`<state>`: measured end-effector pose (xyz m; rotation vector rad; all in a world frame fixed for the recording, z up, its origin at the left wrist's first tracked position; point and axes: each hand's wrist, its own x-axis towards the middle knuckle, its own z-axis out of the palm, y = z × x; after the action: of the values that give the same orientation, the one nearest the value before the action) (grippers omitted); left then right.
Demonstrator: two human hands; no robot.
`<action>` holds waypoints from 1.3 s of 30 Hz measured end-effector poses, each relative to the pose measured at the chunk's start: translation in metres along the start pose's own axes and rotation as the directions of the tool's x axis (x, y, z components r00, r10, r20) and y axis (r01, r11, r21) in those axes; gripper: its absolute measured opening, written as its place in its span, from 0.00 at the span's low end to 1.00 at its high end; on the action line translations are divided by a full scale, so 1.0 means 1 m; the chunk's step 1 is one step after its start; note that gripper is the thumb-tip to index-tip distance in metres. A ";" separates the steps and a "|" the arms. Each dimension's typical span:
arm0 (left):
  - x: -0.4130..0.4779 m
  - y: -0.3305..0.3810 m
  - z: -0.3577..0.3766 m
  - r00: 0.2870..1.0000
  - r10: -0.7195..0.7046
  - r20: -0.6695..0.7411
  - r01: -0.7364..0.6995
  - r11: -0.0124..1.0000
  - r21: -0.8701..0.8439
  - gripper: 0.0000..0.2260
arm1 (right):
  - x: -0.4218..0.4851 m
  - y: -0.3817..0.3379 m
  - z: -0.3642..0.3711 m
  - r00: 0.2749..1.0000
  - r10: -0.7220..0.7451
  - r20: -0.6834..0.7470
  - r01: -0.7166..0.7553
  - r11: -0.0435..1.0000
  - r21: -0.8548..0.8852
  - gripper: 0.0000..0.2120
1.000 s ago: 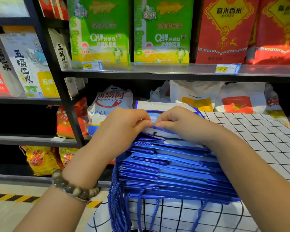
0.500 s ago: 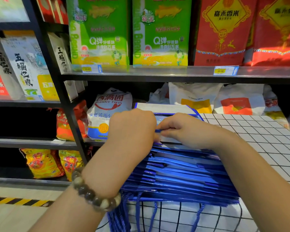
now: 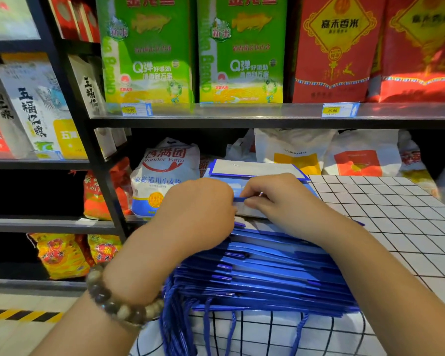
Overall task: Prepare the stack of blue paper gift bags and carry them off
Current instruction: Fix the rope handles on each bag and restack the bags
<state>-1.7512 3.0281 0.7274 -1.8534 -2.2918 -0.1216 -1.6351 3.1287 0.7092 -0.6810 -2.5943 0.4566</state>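
My left hand (image 3: 198, 214) had slid rightward onto the stack of blue bags (image 3: 262, 276) on the gridded bench (image 3: 396, 214); its grip I could not tell. My right hand (image 3: 275, 201) held a blue strip (image 3: 239, 199) in a pinch grip atop the stack.

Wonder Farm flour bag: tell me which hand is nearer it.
Left. The left hand sits at the left edge of the stack, just right of the flour bag; the right hand is farther right, on top of the stack.

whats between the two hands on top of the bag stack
Head view: a short blue strip spans the gap between the left hand and right hand, over the white top of the stack of blue bags.
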 end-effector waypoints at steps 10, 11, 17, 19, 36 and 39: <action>0.034 -0.008 -0.006 0.991 -0.001 0.136 0.082 0.800 -0.595 0.11 | -0.022 0.005 0.004 0.988 -0.043 -0.149 0.045 0.999 0.008 0.02; 0.038 -0.006 -0.004 0.989 0.019 0.148 0.065 0.836 -0.545 0.10 | -0.023 0.004 0.004 0.991 -0.032 -0.131 0.031 0.999 -0.011 0.04; 0.049 0.001 0.008 0.988 0.006 0.153 0.070 0.872 -0.485 0.13 | -0.027 0.004 0.004 0.997 0.033 -0.067 -0.030 0.999 0.040 0.05; 0.052 -0.003 0.012 0.995 -0.088 0.037 0.095 0.885 -0.455 0.14 | -0.028 0.004 0.003 0.998 0.034 -0.051 -0.032 0.999 0.039 0.03; 0.050 -0.037 0.028 0.939 -0.267 0.215 0.325 0.892 -0.312 0.18 | -0.005 0.102 -0.028 0.763 0.644 0.053 -0.609 0.744 -0.273 0.19; 0.051 -0.038 0.032 0.941 -0.243 0.234 0.310 0.897 -0.316 0.19 | -0.005 0.104 -0.022 0.745 0.667 0.025 -0.653 0.736 -0.178 0.18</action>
<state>-1.8015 3.0742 0.7088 -1.7314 -2.8168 -0.4395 -1.5807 3.2166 0.6837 -1.7017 -2.4070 0.4909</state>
